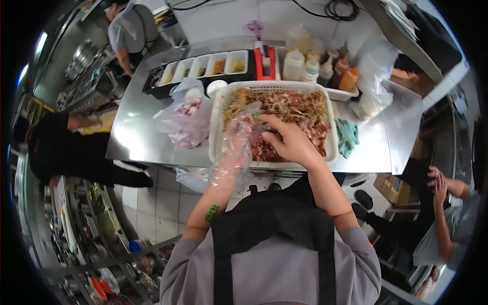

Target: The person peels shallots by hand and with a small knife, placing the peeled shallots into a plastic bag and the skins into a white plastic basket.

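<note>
A white basket [333, 137] on the steel table [137, 117] holds reddish meat pieces [305, 134] and thin straw-coloured strips or stalks [310, 107]. My left hand [244, 127], inside a loose clear plastic bag or glove, is over the basket's left part; its fingers are blurred by the plastic. Bare, my right hand [287, 140] reaches over the basket from the right, its thumb and forefinger bent toward the plastic at my left hand. A small green spot shows at the right fingertips. Whether they pinch the plastic is too small to tell.
Left of the basket lies a plastic bag of purplish bulbs [190, 109]. Behind stand ingredient trays [218, 66], a red tool [265, 63] and squeeze bottles [294, 65]. A green cloth [346, 137] lies at right. Other people stand at upper left, left and right.
</note>
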A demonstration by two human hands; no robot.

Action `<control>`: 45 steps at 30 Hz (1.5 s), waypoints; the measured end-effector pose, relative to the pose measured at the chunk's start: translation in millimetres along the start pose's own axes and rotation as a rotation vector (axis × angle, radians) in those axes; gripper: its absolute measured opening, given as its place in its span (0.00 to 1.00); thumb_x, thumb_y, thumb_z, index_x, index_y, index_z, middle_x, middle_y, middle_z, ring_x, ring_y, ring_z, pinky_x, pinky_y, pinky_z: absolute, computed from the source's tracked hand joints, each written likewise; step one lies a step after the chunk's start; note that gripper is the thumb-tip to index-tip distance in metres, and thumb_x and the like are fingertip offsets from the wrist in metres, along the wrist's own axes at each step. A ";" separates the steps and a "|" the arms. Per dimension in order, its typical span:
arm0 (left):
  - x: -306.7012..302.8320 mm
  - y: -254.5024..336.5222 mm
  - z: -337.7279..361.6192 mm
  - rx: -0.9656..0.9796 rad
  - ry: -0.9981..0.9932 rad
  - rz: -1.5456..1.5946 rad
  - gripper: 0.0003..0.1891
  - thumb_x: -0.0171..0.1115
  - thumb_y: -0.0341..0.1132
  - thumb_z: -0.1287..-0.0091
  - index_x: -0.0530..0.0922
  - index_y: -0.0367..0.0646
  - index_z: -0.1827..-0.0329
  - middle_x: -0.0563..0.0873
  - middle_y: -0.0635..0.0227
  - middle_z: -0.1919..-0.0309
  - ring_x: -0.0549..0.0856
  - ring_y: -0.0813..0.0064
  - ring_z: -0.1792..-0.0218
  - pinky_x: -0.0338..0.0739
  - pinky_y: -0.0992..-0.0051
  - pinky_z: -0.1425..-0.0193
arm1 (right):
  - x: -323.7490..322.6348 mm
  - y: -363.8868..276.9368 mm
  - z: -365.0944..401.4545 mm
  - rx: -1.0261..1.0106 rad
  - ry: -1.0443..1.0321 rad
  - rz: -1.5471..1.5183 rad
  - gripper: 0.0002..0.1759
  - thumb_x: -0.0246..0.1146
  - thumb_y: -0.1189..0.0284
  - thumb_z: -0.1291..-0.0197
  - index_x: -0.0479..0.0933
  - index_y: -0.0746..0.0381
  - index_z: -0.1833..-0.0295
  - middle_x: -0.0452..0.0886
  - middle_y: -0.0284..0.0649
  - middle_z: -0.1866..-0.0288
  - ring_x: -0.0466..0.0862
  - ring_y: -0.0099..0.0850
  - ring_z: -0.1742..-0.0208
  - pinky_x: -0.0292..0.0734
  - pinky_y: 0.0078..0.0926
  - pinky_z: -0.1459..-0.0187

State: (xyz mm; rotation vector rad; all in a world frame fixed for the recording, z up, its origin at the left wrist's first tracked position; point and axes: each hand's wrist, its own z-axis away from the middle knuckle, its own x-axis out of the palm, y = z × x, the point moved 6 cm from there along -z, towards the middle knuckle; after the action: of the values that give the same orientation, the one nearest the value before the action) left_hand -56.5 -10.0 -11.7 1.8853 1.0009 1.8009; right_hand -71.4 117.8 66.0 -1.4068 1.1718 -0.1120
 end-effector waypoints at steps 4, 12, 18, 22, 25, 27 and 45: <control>-9.5 1.3 4.1 -0.122 0.098 -0.121 0.09 0.65 0.35 0.40 0.76 0.43 0.62 0.79 0.74 0.67 0.79 0.81 0.66 0.77 0.78 0.60 | 4.1 -17.2 -3.8 0.033 0.136 0.151 0.18 0.58 0.70 0.40 0.72 0.57 0.44 0.80 0.52 0.55 0.80 0.52 0.56 0.75 0.41 0.55; 10.7 26.2 12.4 0.021 0.043 0.049 0.06 0.62 0.30 0.37 0.77 0.41 0.60 0.80 0.71 0.63 0.80 0.81 0.63 0.76 0.79 0.56 | 17.4 -11.0 -13.1 -0.085 0.174 0.183 0.14 0.56 0.74 0.37 0.72 0.64 0.46 0.80 0.54 0.56 0.81 0.48 0.54 0.73 0.31 0.53; 3.6 15.5 7.1 -0.003 0.039 0.053 0.10 0.66 0.28 0.40 0.75 0.39 0.57 0.81 0.69 0.62 0.82 0.76 0.60 0.78 0.75 0.53 | 13.6 -6.4 -11.3 0.018 0.162 0.158 0.13 0.55 0.75 0.35 0.71 0.65 0.47 0.80 0.51 0.59 0.81 0.40 0.57 0.73 0.28 0.54; 17.4 23.5 13.6 -0.058 -0.028 0.048 0.14 0.67 0.28 0.41 0.75 0.39 0.54 0.81 0.69 0.62 0.82 0.76 0.60 0.78 0.74 0.51 | 6.3 20.4 -5.5 0.126 0.159 -0.169 0.11 0.54 0.75 0.35 0.71 0.66 0.48 0.79 0.42 0.57 0.78 0.28 0.53 0.70 0.23 0.50; 28.6 33.3 18.3 -0.056 -0.021 -0.103 0.16 0.66 0.31 0.40 0.75 0.38 0.50 0.82 0.69 0.61 0.81 0.79 0.60 0.78 0.76 0.51 | 3.4 42.8 -6.1 0.114 0.162 -0.207 0.11 0.55 0.75 0.35 0.72 0.66 0.48 0.78 0.38 0.55 0.77 0.26 0.53 0.69 0.21 0.49; 15.3 20.3 15.0 -0.095 0.038 -0.217 0.18 0.65 0.33 0.38 0.74 0.37 0.47 0.82 0.69 0.60 0.81 0.79 0.59 0.77 0.77 0.51 | -3.8 42.2 -5.7 0.068 0.173 -0.164 0.12 0.56 0.74 0.36 0.73 0.66 0.49 0.79 0.39 0.57 0.77 0.26 0.54 0.70 0.22 0.50; 0.7 10.1 5.8 -0.028 0.003 -0.166 0.18 0.62 0.31 0.36 0.72 0.37 0.44 0.78 0.66 0.55 0.80 0.70 0.51 0.80 0.69 0.47 | -10.5 -3.8 0.6 0.004 0.093 -0.091 0.18 0.59 0.71 0.39 0.71 0.60 0.43 0.82 0.47 0.58 0.82 0.43 0.60 0.74 0.32 0.57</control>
State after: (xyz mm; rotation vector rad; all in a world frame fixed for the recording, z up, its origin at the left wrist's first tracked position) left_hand -48.4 -15.2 -5.1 1.7288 1.0927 1.7144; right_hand -73.9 124.4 74.7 -1.4647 1.1827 -0.2463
